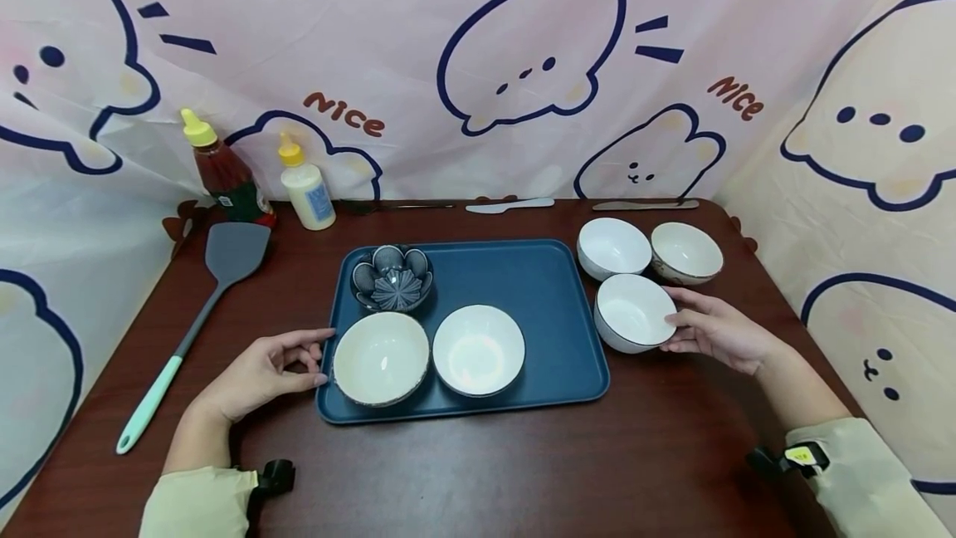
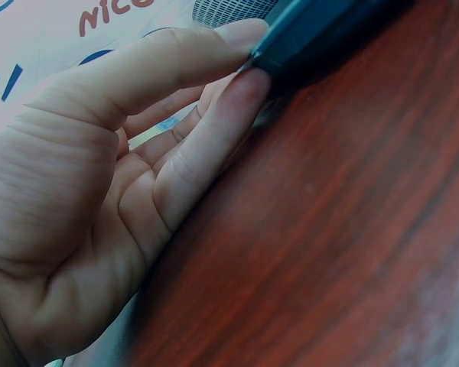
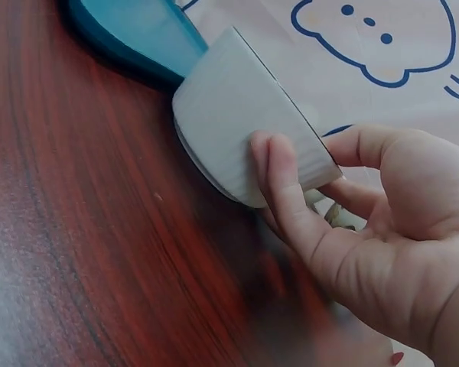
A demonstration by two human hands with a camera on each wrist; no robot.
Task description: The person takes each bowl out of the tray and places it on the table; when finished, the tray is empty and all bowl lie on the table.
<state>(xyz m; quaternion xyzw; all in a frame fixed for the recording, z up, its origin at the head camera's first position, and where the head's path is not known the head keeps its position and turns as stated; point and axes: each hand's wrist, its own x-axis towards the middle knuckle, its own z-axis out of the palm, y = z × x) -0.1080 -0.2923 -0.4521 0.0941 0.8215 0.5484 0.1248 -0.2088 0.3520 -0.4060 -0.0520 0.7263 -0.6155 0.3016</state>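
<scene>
My left hand (image 1: 261,368) pinches the left rim of a blue tray (image 1: 556,322) between thumb and fingers; the left wrist view shows the fingertips right at the tray's edge (image 2: 294,46). On the tray sit a dark flower-shaped bowl (image 1: 397,281), a cream bowl (image 1: 382,358) and a white bowl (image 1: 479,350). Beyond the tray's right edge, my right hand (image 1: 720,332) holds another white bowl (image 1: 633,311) by its right side. In the right wrist view, fingers lie against the outer wall of this bowl (image 3: 229,115), and part of the grip is hidden behind it.
Behind the held bowl stand a white bowl (image 1: 614,247) and a patterned bowl (image 1: 687,251). A spatula (image 1: 197,314) lies at left, near a red sauce bottle (image 1: 231,181) and a white yellow-capped bottle (image 1: 309,193). Knives, one a pale knife (image 1: 510,206), line the back edge by the curtain.
</scene>
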